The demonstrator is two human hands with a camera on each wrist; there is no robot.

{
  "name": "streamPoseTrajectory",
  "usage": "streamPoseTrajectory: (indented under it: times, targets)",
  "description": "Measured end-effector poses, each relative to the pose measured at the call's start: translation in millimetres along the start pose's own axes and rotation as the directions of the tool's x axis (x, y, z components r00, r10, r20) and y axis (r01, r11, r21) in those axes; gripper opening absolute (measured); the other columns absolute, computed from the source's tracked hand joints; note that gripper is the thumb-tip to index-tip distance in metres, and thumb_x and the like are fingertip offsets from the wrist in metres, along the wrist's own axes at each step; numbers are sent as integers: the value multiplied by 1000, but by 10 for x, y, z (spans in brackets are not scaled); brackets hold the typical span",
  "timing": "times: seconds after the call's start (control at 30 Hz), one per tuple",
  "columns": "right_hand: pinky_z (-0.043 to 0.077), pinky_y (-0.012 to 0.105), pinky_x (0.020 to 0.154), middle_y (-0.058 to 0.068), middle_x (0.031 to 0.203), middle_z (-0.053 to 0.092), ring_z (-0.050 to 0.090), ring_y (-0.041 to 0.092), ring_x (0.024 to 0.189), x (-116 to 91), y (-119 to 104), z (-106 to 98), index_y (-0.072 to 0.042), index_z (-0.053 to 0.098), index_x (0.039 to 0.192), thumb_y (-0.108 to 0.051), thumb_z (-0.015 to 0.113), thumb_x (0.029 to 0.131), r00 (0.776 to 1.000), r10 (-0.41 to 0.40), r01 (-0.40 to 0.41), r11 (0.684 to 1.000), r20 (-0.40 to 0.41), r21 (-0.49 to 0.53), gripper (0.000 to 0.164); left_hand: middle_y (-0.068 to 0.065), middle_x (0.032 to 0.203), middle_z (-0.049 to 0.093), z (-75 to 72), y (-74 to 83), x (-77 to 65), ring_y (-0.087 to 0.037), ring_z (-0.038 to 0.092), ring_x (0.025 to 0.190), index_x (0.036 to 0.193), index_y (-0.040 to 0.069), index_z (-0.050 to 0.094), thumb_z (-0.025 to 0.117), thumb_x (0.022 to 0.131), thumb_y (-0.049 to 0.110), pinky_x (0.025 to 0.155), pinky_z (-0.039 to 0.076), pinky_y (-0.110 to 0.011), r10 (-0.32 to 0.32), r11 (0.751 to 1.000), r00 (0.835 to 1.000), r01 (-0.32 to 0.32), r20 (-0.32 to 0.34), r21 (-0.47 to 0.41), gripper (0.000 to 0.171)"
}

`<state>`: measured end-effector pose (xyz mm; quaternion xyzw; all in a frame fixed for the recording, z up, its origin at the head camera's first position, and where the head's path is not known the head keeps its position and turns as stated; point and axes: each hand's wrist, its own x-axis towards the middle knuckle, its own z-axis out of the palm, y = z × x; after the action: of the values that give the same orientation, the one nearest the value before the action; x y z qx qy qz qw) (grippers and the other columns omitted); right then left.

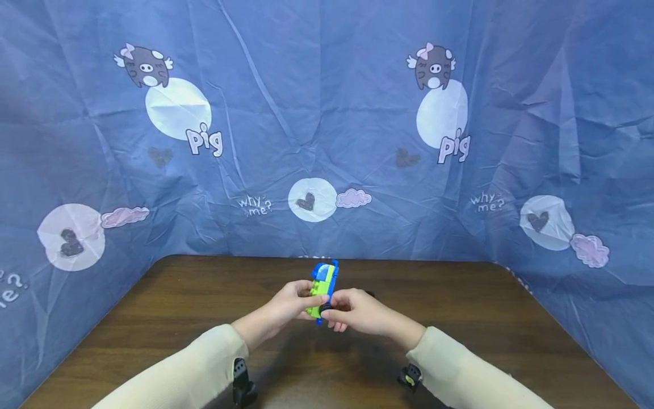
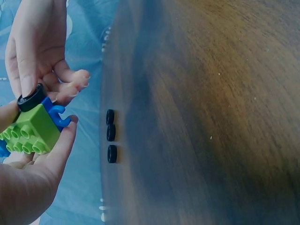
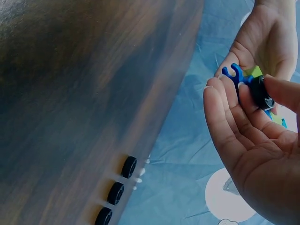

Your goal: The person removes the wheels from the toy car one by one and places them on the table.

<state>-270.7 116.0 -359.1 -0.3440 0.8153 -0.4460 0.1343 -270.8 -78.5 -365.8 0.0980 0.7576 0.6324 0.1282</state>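
Note:
My left hand grips a toy car of green and blue building blocks, raised over the table with its blue end tilted up. In the left wrist view, green studs face the palm side, and a blue hook-shaped piece juts from one end, close to a fingertip. My right hand meets the car from the other side. Its thumb and index finger pinch a black wheel right against the car's side. The right hand's other fingers extend loosely below the wheel. Fingers partly hide the car's body in the right wrist view.
Three loose black wheels stand in a row near the table's far edge. Under the hands spreads a dark brown wooden table. A blue printed cloth hangs behind it and along both sides.

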Motion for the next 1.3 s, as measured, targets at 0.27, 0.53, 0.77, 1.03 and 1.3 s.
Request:
streamPoseTrajectory:
  times: [0.27, 0.53, 0.77, 1.03, 1.3]
  targets:
    - [57, 33, 63, 15, 78, 68, 65, 23, 68, -10, -63, 70, 0, 65, 91, -21, 61, 96, 999, -9, 3, 994, -52, -105, 22, -13, 104, 69, -19, 29, -5, -13, 67, 83, 120, -10, 57, 61, 96, 21, 81, 57, -35, -6, 1000, 1000, 6, 21, 3, 40]
    - [50, 21, 51, 10, 68, 68, 60, 7, 54, -11, -56, 104, -7, 67, 79, -22, 66, 92, 982, -105, 62, 966, -159, -253, 20, -7, 94, 71, -9, 51, -7, -8, 66, 75, 111, -10, 61, 61, 96, 23, 75, 58, -31, 56, 996, 998, -56, 3, 67, 36]
    - [48, 19, 48, 8, 62, 67, 56, 0, 50, -13, -42, 156, -9, 65, 72, -22, 67, 91, 960, -143, 66, 952, -242, -298, 23, -10, 93, 71, 35, 81, -8, -8, 65, 71, 107, -8, 63, 62, 95, 24, 74, 58, -35, 54, 991, 997, -46, -61, 127, 34]
    - [48, 18, 49, 8, 61, 66, 58, 2, 51, 37, -24, 219, -10, 66, 70, -21, 68, 90, 943, -152, 50, 945, -297, -324, 23, -11, 93, 70, 37, 96, 16, -10, 63, 70, 106, -8, 64, 64, 94, 20, 74, 58, -37, 25, 991, 993, -9, -119, 131, 30]
    - [47, 18, 47, 5, 59, 66, 57, 2, 49, 112, -53, 234, -10, 66, 70, -21, 70, 89, 931, -171, 49, 935, -324, -352, 22, -9, 94, 71, -34, 108, 39, -12, 64, 76, 104, -5, 66, 65, 93, 22, 79, 56, -39, 20, 990, 990, 0, -143, 139, 29]
